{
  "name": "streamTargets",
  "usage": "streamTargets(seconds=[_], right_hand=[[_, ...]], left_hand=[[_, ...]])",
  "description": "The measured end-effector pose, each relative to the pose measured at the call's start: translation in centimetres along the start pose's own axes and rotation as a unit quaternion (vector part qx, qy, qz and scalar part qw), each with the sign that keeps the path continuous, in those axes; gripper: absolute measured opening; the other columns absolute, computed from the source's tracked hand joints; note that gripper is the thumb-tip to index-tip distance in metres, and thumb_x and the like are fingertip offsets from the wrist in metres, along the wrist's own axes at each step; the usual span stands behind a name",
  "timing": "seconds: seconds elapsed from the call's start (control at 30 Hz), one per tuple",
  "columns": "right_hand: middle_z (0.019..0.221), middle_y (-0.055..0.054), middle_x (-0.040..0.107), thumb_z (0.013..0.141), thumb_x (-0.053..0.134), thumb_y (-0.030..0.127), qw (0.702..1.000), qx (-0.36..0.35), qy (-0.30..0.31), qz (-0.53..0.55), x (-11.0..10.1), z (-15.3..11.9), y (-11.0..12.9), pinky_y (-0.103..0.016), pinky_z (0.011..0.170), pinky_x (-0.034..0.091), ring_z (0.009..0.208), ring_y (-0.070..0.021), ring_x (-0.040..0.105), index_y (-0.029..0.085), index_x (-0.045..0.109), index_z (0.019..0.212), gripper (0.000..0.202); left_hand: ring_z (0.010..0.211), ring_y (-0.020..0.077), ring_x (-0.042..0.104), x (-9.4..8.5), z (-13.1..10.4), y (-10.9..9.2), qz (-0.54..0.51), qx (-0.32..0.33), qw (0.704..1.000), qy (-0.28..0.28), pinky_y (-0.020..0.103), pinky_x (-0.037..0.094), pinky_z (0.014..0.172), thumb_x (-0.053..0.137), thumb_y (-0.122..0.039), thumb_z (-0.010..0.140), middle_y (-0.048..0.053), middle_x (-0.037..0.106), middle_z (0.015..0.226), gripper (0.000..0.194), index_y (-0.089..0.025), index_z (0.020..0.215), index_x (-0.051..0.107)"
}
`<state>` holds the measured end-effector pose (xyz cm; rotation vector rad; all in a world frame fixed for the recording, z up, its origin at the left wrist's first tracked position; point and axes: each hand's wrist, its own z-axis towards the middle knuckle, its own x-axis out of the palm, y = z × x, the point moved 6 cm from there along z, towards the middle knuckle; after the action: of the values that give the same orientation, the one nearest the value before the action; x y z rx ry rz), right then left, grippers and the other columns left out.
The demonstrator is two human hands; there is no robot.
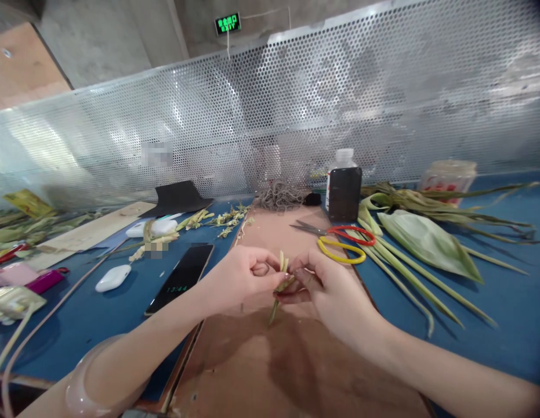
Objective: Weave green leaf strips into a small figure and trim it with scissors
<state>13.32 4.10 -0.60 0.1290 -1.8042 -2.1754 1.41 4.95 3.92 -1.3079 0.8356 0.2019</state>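
A small bundle of pale green leaf strips [283, 262] is pinched between both hands, over the middle of a brown board. My left hand [252, 268] comes in from the left, thumb and forefinger closed on the strips. From the right, my right hand [315, 281] grips the same piece with its fingertips. One end of the strips pokes up between the hands, and a thin tail hangs below them. Fingers cover the centre of the piece. Beyond my right hand lie scissors [354, 235] with red and yellow handles, blades pointing left.
Long green leaves [430, 241] lie on the blue table at right. Behind the scissors, a dark phone [344, 193] leans on a bottle [344, 155]. Grey cord [281, 195] is heaped at the board's far end. Another phone [182, 277] and a white earphone case [113, 278] lie left.
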Motion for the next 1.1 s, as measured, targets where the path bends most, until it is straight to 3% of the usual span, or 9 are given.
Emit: streamTargets(seconds=[0.2, 0.27, 0.33, 0.37, 0.43, 0.53, 0.73, 0.9, 1.1], right_hand=[[0.079, -0.004, 0.063, 0.091, 0.041, 0.027, 0.983, -0.088, -0.043, -0.155, -1.3, 0.3, 1.3, -0.031, 0.055, 0.054, 0.061, -0.0158, 0.064, 0.020, 0.051, 0.098, 0.014], [0.089, -0.009, 0.063, 0.091, 0.042, 0.025, 0.921, -0.219, -0.076, -0.311, -1.2, -0.3, 3.3, -0.035, 0.063, 0.051, 0.076, -0.0200, 0.063, 0.019, 0.053, 0.102, 0.017], [0.093, -0.012, 0.062, 0.088, 0.048, 0.026, 0.818, -0.350, -0.079, -0.448, 0.1, -1.4, 4.9, -0.040, 0.071, 0.046, 0.086, -0.0246, 0.057, 0.017, 0.059, 0.091, 0.014], [0.090, -0.012, 0.063, 0.087, 0.050, 0.028, 0.776, -0.387, -0.067, -0.494, 0.9, -1.8, 5.2, -0.041, 0.071, 0.044, 0.086, -0.0258, 0.055, 0.017, 0.060, 0.084, 0.015], [0.083, -0.010, 0.064, 0.084, 0.055, 0.034, 0.734, -0.403, -0.045, -0.544, 2.3, -2.3, 5.0, -0.041, 0.068, 0.039, 0.080, -0.0255, 0.052, 0.017, 0.061, 0.075, 0.021], [0.085, -0.009, 0.065, 0.081, 0.059, 0.038, 0.729, -0.383, -0.040, -0.566, 3.6, -2.4, 4.1, -0.041, 0.073, 0.036, 0.084, -0.0263, 0.050, 0.016, 0.062, 0.073, 0.024], [0.087, -0.007, 0.064, 0.090, 0.043, 0.014, 0.746, -0.374, 0.014, -0.550, 4.3, -2.5, 3.1, -0.037, 0.075, 0.030, 0.090, -0.0236, 0.050, 0.016, 0.062, 0.081, 0.021], [0.081, -0.006, 0.060, 0.089, 0.041, 0.012, 0.788, -0.336, 0.058, -0.512, 3.7, -2.7, 3.2, -0.035, 0.071, 0.029, 0.082, -0.0203, 0.047, 0.016, 0.055, 0.073, 0.021], [0.073, -0.003, 0.054, 0.089, 0.039, 0.011, 0.804, -0.321, 0.055, -0.498, 3.0, -2.5, 3.5, -0.033, 0.069, 0.027, 0.075, -0.0166, 0.044, 0.017, 0.043, 0.067, 0.023]], left_hand=[[0.043, 0.0059, 0.020, 0.5, 0.9, 1.7, -0.153, -0.050, 0.986, -0.032, 0.022, 0.012, 0.039, 0.061, -0.036, 0.078, -0.008, 0.034, 0.050, 0.020, -0.016, 0.076, 0.061], [0.041, 0.0057, 0.016, 0.7, 1.2, 2.3, -0.227, -0.064, 0.971, -0.038, 0.022, 0.009, 0.039, 0.063, -0.036, 0.077, -0.009, 0.030, 0.049, 0.021, -0.016, 0.075, 0.059], [0.041, 0.0054, 0.014, 0.8, 1.4, 2.6, -0.288, -0.067, 0.954, -0.044, 0.021, 0.009, 0.039, 0.065, -0.033, 0.076, -0.010, 0.026, 0.047, 0.020, -0.016, 0.071, 0.056], [0.041, 0.0052, 0.014, 0.9, 1.4, 2.6, -0.310, -0.068, 0.947, -0.049, 0.021, 0.010, 0.039, 0.066, -0.032, 0.075, -0.010, 0.025, 0.046, 0.020, -0.016, 0.070, 0.055], [0.040, 0.0048, 0.017, 1.2, 1.3, 2.6, -0.344, -0.074, 0.935, -0.055, 0.019, 0.014, 0.039, 0.067, -0.032, 0.074, -0.010, 0.027, 0.045, 0.021, -0.017, 0.069, 0.054], [0.040, 0.0048, 0.026, 2.0, 0.8, 2.3, -0.380, -0.091, 0.919, -0.055, 0.018, 0.019, 0.040, 0.068, -0.034, 0.073, -0.008, 0.036, 0.048, 0.023, -0.016, 0.071, 0.054], [0.044, 0.0045, 0.033, 2.5, 0.4, 2.0, -0.394, -0.096, 0.913, -0.053, 0.018, 0.020, 0.040, 0.066, -0.031, 0.074, -0.006, 0.040, 0.054, 0.020, -0.015, 0.071, 0.055], [0.040, 0.0032, 0.018, 1.3, 0.6, 2.4, -0.360, -0.089, 0.926, -0.070, 0.020, 0.009, 0.039, 0.068, -0.030, 0.072, -0.010, 0.029, 0.047, 0.020, -0.015, 0.070, 0.056], [0.042, 0.0036, 0.013, 0.8, 0.7, 2.5, -0.350, -0.087, 0.930, -0.069, 0.022, 0.005, 0.040, 0.071, -0.031, 0.069, -0.010, 0.024, 0.049, 0.021, -0.015, 0.071, 0.058]])
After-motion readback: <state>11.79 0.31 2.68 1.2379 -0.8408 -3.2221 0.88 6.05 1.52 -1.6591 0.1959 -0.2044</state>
